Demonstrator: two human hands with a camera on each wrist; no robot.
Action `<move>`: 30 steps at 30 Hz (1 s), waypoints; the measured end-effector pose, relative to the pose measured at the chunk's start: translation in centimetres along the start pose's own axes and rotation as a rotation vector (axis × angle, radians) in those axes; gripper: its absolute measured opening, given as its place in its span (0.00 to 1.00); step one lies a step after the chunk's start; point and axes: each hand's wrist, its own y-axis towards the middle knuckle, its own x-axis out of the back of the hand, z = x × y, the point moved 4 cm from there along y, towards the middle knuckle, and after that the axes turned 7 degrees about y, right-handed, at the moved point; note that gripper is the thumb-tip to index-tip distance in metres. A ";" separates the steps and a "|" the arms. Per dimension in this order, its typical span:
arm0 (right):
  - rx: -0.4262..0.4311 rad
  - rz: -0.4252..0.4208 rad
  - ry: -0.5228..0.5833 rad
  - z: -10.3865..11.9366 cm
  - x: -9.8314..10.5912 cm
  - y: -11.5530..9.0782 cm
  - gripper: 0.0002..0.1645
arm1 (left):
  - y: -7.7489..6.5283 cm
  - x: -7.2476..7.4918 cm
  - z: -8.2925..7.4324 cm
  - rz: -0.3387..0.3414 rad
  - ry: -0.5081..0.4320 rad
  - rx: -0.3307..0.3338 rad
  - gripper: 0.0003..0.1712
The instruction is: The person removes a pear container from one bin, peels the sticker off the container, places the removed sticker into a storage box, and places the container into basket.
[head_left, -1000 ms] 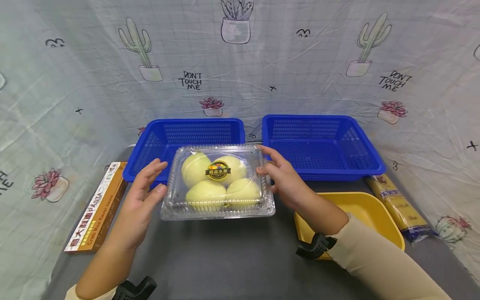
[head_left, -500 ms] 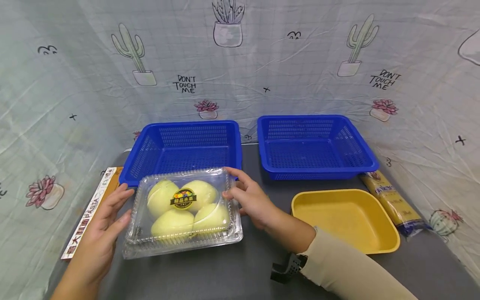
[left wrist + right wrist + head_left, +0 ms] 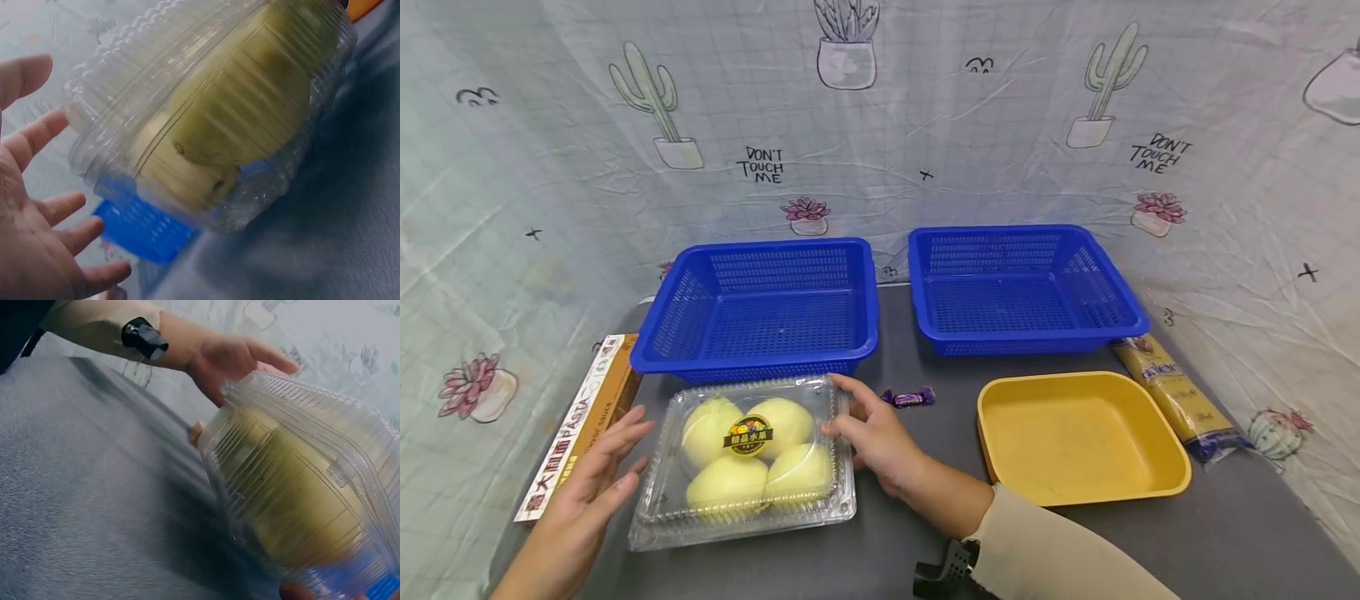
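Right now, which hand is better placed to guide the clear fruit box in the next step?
Probably the right hand: it holds the clear fruit box by its right edge. The left hand is spread beside the left side with no visible grip, so it would likely need to close in first.

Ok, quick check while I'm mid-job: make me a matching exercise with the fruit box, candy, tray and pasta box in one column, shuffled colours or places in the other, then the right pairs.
Column one
1. Fruit box
2. Candy
3. Tray
4. Pasta box

Column two
A. Along the left edge of the table
B. Plain yellow all over
C. Gripped by the right hand
D. Purple, lying between the fruit box and the tray

Right pairs
1-C, 2-D, 3-B, 4-A
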 end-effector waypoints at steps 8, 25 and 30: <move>0.046 -0.060 0.026 -2.5 -0.8 -0.2 0.47 | -1.2 0.3 1.8 0.021 0.017 -0.002 0.33; 0.102 -0.089 -0.165 -2.5 -1.5 0.0 0.46 | -2.2 0.5 3.8 0.029 0.055 0.063 0.34; 0.071 -0.037 -0.190 -2.2 -1.4 -0.3 0.47 | -2.1 0.2 4.1 0.024 0.092 0.078 0.35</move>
